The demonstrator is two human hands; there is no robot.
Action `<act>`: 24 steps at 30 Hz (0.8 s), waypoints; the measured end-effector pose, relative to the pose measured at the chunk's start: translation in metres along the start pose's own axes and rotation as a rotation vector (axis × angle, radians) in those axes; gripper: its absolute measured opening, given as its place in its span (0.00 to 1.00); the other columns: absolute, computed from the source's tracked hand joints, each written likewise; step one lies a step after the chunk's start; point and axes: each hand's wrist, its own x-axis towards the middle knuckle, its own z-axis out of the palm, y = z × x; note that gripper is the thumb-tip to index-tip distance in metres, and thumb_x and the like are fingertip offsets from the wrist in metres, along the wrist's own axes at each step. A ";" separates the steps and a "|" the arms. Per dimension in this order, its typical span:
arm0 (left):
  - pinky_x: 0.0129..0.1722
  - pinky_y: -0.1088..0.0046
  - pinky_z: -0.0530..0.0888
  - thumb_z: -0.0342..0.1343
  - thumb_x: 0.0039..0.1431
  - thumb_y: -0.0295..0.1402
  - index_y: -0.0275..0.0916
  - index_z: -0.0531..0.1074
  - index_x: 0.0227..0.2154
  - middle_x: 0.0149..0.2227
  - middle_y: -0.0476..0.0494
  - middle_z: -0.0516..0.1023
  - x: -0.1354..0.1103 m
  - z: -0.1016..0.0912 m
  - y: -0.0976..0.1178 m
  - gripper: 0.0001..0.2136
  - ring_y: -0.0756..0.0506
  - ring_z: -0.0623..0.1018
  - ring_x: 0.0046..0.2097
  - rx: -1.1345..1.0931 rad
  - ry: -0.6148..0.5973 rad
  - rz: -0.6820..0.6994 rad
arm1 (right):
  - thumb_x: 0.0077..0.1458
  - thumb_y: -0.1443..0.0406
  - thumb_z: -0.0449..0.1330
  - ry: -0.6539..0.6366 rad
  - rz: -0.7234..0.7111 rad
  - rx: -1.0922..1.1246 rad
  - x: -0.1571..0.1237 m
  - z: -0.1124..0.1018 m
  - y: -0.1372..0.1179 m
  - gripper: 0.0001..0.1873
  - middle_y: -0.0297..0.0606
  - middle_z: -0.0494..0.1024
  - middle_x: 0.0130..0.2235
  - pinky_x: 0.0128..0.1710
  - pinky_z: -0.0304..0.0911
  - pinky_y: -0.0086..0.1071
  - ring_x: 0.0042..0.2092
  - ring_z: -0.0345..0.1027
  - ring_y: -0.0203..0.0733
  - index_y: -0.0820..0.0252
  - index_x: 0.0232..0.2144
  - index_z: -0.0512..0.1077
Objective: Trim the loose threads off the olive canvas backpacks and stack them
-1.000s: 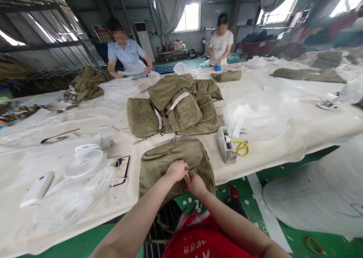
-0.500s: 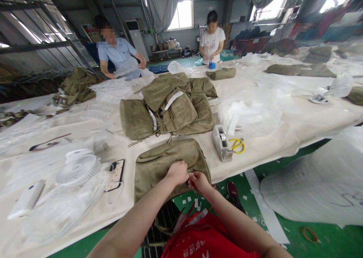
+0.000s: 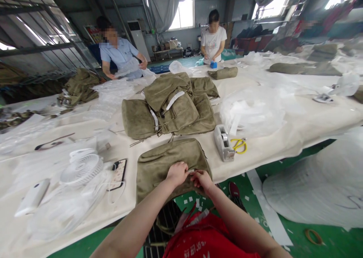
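An olive-green bag (image 3: pixel 170 156) lies flat at the table's near edge, right in front of me. My left hand (image 3: pixel 177 173) rests on its front with the fingers curled; what they grip is hidden. Close beside it, my right hand (image 3: pixel 202 180) has its fingertips pinched together at a small white strip (image 3: pixel 191 171) on the bag. The two hands nearly meet there. Just beyond are several more olive bags (image 3: pixel 170 110) in a pile, some with white-wrapped handles.
Right of the bag stand a tape dispenser (image 3: pixel 224 142) and yellow-handled snips (image 3: pixel 239 145). A white fan (image 3: pixel 82 169) and a phone (image 3: pixel 117 174) lie on the left. Clear plastic bags (image 3: pixel 252 110) cover part of the table (image 3: pixel 272 148). Two people work across it.
My right hand's fingers have shifted slightly and loosened a little around the white strip, which shows more now. The left hand stays in place on the bag. The view has turned slightly left.
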 end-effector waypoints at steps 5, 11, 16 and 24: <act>0.43 0.68 0.68 0.49 0.56 0.34 0.40 0.68 0.32 0.39 0.42 0.71 -0.001 0.009 0.009 0.06 0.44 0.71 0.44 0.059 0.069 -0.041 | 0.52 0.57 0.54 0.157 -0.109 -0.239 -0.001 -0.006 0.007 0.13 0.33 0.73 0.19 0.12 0.51 0.25 0.13 0.59 0.31 0.60 0.25 0.70; 0.40 0.66 0.70 0.45 0.57 0.31 0.37 0.67 0.38 0.41 0.38 0.69 0.000 0.019 0.019 0.09 0.42 0.71 0.44 0.155 0.069 -0.035 | 0.52 0.55 0.54 0.154 -0.066 -0.235 0.002 -0.006 0.010 0.13 0.34 0.73 0.18 0.12 0.52 0.26 0.14 0.62 0.35 0.59 0.26 0.69; 0.40 0.67 0.70 0.42 0.60 0.30 0.36 0.67 0.38 0.42 0.38 0.69 0.002 0.020 0.013 0.10 0.42 0.72 0.43 0.155 0.069 -0.002 | 0.52 0.55 0.54 0.147 -0.062 -0.214 0.003 -0.005 0.012 0.13 0.33 0.73 0.18 0.12 0.52 0.26 0.14 0.62 0.35 0.58 0.26 0.69; 0.43 0.68 0.69 0.49 0.58 0.37 0.42 0.67 0.36 0.41 0.45 0.70 0.003 0.008 -0.007 0.07 0.45 0.72 0.43 0.063 0.017 0.126 | 0.53 0.53 0.52 0.179 -0.105 -0.215 -0.002 -0.003 0.015 0.15 0.32 0.71 0.17 0.12 0.51 0.26 0.13 0.61 0.35 0.58 0.25 0.67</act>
